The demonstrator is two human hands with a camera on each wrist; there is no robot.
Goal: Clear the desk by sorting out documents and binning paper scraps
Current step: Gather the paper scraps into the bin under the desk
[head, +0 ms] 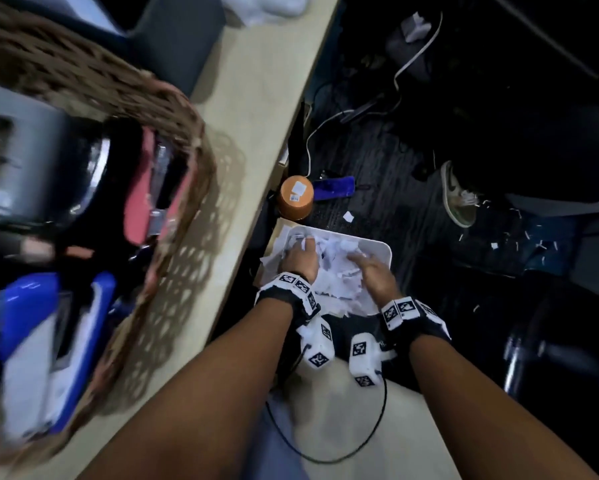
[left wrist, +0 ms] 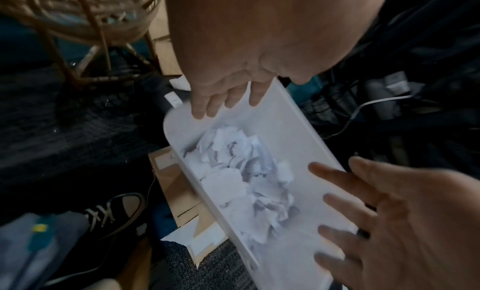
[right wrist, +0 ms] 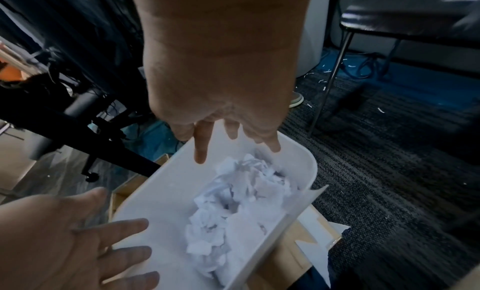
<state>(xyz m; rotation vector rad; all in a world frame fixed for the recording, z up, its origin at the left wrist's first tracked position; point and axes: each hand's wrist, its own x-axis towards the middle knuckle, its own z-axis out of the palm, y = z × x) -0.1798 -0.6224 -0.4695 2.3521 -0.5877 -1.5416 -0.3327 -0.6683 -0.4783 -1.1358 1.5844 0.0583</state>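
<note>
Both hands over the white bin, nothing held.

Left hand (head: 300, 259) and right hand (head: 374, 271) hover with fingers spread and empty just above the torn paper scraps (right wrist: 233, 208) heaped in the white bin (head: 383, 249), at the lower centre of the head view, on the floor beside the desk (head: 256, 98). The bin's long axis runs side to side under both palms; the scraps lie straight below, equally near each hand.

Blurred contents of wicker basket (head: 125, 98)
</note>
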